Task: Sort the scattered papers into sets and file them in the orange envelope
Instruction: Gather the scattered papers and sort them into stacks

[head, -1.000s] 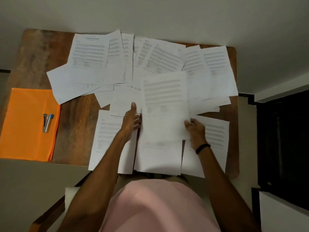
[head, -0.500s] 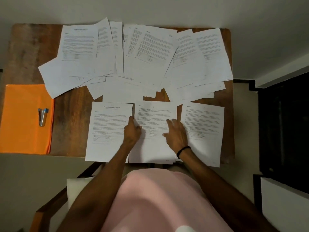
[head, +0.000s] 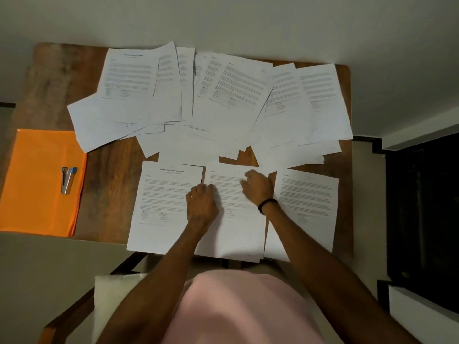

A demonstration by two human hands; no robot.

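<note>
One sheet [head: 161,194], headed "Sample Education Transcript"

Print on papers [head: 236,90] unreadable.

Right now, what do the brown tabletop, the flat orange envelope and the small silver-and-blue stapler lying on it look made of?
The brown tabletop looks like wood: streaky dark grain, dull worn finish; possibly veneer. The flat orange envelope is smooth and thin with layered edges; paper or thin plastic, can't tell. The small silver-and-blue stapler: shiny metal body, blue part probably plastic.
</note>
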